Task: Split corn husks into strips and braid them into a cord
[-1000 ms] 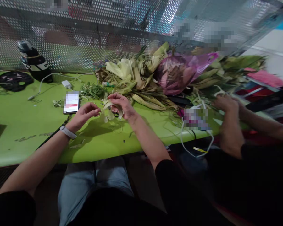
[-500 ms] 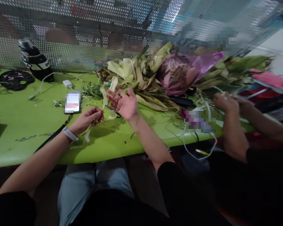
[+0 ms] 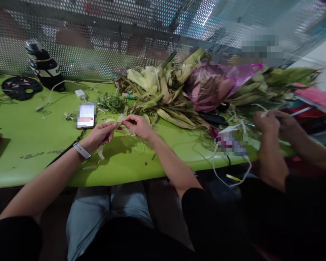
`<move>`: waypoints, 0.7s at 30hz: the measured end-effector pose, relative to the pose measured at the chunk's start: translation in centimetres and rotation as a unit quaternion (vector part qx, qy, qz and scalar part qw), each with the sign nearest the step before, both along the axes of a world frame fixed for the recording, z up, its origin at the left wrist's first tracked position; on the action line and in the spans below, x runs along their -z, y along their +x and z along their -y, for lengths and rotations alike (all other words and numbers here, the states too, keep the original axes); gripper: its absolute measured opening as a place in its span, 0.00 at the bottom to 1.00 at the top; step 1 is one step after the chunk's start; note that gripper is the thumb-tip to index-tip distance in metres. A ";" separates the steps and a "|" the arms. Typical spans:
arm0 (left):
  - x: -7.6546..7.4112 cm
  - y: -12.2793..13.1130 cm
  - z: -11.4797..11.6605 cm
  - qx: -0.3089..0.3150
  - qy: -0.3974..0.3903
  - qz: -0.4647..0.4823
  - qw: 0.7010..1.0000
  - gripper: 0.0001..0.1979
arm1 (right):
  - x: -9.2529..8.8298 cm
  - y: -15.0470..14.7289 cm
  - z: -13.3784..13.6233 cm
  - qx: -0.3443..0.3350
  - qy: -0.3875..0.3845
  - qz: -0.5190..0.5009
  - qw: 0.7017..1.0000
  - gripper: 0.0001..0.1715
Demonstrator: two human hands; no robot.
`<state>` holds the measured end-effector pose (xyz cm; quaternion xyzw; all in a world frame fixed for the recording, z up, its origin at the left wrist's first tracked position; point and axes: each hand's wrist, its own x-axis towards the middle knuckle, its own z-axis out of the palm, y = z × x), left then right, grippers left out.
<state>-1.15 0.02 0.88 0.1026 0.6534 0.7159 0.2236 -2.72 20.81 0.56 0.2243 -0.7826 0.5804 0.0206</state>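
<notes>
My left hand, with a white watch band at the wrist, is closed in a pinch over the near part of the green table. Its fingertips meet those of my right hand, which pinches from the other side. Between them is a small pale-green strip of corn husk, mostly covered by the fingers. More pale husk scraps lie below and around the hands. Just behind the hands sits a heap of thin green trimmings.
A pile of corn husks and a purple plastic bag stand along the mesh screen. At left are a lit phone, a white charger, a bottle and a black mask. A co-worker's hands work at right.
My right hand was spread open, palm up; it has come down and left to pinch at the left fingertips. The left hand has shifted little. The view has moved slightly.
</notes>
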 end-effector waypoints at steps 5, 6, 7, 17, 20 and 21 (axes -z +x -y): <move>0.0 0.0 0.2 0.036 0.007 0.013 0.999 0.14 | 0.5 -0.2 0.0 0.006 0.015 -0.038 0.999 0.20; 0.0 0.0 0.2 0.032 -0.001 0.000 0.999 0.14 | 0.4 -0.2 -0.1 0.019 0.021 -0.054 0.998 0.19; -0.1 0.1 0.2 0.025 -0.019 -0.020 0.999 0.13 | 0.3 -0.1 -0.2 0.034 0.029 -0.079 0.996 0.17; -0.6 1.4 -1.0 -0.003 -0.174 -0.135 0.975 0.09 | -0.2 1.3 1.0 0.072 0.134 -0.180 0.972 0.11; -0.4 1.0 -0.8 -0.012 -0.133 -0.108 0.985 0.13 | -0.7 1.7 1.0 0.085 0.039 -0.121 0.988 0.10; -0.4 0.9 -0.7 -0.022 -0.112 -0.102 0.988 0.14 | -0.8 1.8 0.9 0.073 0.002 -0.085 0.994 0.10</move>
